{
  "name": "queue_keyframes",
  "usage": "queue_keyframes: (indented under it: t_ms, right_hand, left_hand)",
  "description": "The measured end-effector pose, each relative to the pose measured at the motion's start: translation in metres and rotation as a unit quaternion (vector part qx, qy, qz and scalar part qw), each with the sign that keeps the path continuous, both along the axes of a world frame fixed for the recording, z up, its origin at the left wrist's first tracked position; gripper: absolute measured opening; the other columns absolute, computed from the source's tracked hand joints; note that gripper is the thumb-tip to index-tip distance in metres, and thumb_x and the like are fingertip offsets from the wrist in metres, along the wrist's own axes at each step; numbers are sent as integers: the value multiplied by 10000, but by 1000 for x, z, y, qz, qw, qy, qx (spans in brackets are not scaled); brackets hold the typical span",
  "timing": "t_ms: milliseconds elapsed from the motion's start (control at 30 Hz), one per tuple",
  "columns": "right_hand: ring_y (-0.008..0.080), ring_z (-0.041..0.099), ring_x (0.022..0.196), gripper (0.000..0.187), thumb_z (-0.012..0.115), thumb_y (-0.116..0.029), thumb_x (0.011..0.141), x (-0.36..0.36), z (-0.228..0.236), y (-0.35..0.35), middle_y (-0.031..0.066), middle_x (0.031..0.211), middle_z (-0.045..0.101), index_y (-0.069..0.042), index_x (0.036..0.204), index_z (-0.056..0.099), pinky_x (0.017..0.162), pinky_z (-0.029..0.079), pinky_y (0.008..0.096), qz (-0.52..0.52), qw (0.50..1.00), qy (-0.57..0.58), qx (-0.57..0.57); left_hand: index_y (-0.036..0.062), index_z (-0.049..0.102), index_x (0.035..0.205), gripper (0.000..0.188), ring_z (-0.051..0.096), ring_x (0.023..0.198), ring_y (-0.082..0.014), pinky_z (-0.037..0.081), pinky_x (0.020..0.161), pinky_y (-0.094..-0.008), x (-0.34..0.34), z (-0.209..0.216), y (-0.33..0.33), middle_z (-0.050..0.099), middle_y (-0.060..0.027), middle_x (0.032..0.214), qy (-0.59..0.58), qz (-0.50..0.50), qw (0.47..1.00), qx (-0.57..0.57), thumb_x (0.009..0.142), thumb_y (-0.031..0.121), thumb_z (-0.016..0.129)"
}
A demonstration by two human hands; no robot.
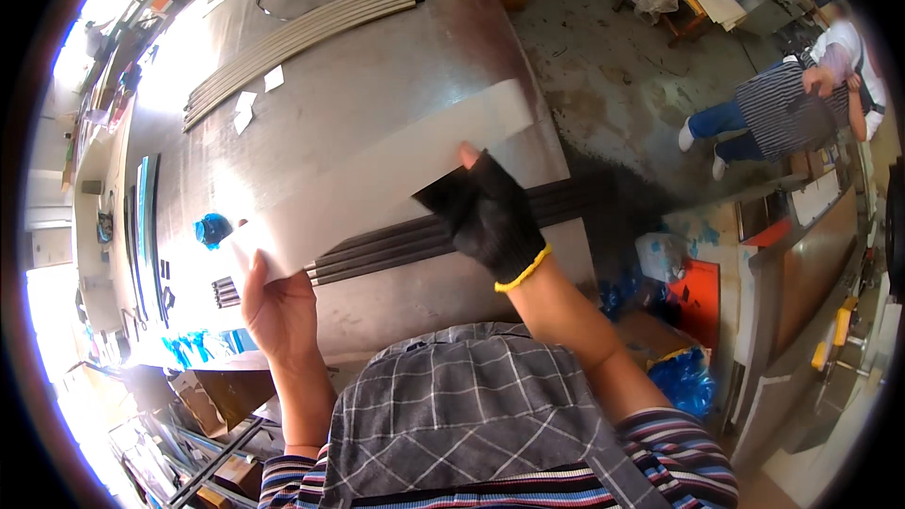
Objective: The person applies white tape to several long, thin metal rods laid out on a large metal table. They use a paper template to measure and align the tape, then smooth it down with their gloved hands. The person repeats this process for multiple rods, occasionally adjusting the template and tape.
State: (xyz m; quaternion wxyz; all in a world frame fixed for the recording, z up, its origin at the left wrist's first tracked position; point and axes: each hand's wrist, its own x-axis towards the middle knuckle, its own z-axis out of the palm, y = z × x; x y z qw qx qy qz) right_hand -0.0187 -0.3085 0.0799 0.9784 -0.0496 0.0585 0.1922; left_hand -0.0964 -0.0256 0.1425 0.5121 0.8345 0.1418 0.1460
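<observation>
My bare left hand point(283, 306) pinches the near left end of a long translucent white sheet point(377, 170), thumb on top. The sheet slants away to the far right over the metal-topped table point(424, 297). Beneath its near edge lies a bundle of several dark slim bars point(386, 254). My right hand point(490, 221) wears a black glove with a yellow cuff and sits over the bars at the sheet's edge. One bare fingertip points up from it; its other fingers are hidden. A dark pointed patch point(436, 190) beside it may be glove or something held.
Several grey-brown bars point(302, 47) lie at the table's far side, near small white paper pieces point(244, 111). A blue plastic-wrapped roll point(213, 230) stands left of the sheet. Another person in a striped apron point(787, 104) stands at the right. A red-orange panel point(696, 306) leans near the table.
</observation>
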Motion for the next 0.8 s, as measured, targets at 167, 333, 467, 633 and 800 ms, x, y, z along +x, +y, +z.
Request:
queue_keyframes:
  t_ms: [167,333,467,633,800]
  right_hand:
    - [187,693,781,135,631,-174,949,9,20,-42,70,839,689,-41,929,632,783,561,329,-96,910,62,-398]
    - [154,654,722,143,658,-156,900,12,-13,-76,41,789,641,-20,921,621,720,530,285,-191,870,77,-449]
    - [104,606,750,134,667,-141,875,17,-37,-136,3,766,616,-19,930,655,714,505,258,-110,799,20,-591]
    - [103,629,860,213,645,-128,926,30,-46,-208,34,941,686,5,1091,667,787,510,262,4,741,-49,-670]
    - [92,632,759,218,682,-156,922,45,-18,-244,30,895,684,-2,1076,680,725,518,254,100,737,14,-669]
  left_hand:
    - [-13,453,1438,506,676,1057,-213,604,845,-304,29,-41,-4,624,-144,1258,-54,16,874,-483,952,12,591]
    - [82,598,1208,281,669,960,-158,589,750,-289,44,-83,1,658,-52,1090,38,87,894,-437,933,56,647]
    - [121,630,1111,203,649,902,-135,549,743,-301,61,-96,-20,666,1,996,79,68,914,-392,916,101,687]
    - [133,640,1078,180,638,880,-113,512,729,-293,70,-111,-39,668,16,985,105,47,900,-421,910,120,704]
    - [104,650,1044,159,633,834,-114,512,681,-271,67,-136,-55,667,2,947,115,25,911,-395,904,121,724]
